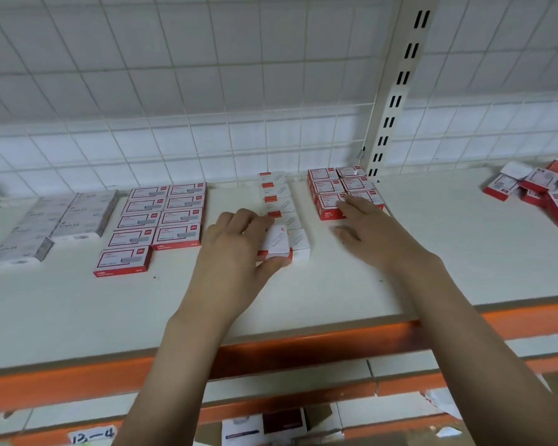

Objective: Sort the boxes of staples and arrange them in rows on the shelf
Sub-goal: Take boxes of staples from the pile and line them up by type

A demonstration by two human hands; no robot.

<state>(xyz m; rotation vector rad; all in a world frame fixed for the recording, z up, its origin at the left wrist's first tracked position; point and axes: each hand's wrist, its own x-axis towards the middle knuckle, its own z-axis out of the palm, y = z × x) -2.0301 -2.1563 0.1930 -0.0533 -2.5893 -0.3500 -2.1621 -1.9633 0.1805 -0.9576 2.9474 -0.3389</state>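
Note:
On the white shelf [400, 268] lie sorted groups of small boxes: grey staple boxes [55, 220] at the left, red-and-white boxes [161, 217] in two columns, a narrow column of white paper-clip boxes [277, 197] in the middle, and a block of red boxes [339, 188] to its right. My left hand [239, 249] grips a white box [276, 241] at the near end of the middle column, thumb under its front. My right hand [371, 233] lies flat with straight fingers, its fingertips touching the nearest red box [327, 207] of the right block.
An unsorted heap of red-and-white boxes [541, 194] lies at the far right of the shelf. A wire grid [207, 123] backs the shelf, with a slotted upright [397, 101]. The orange shelf edge [271, 349] runs along the front; lower shelves hold more items.

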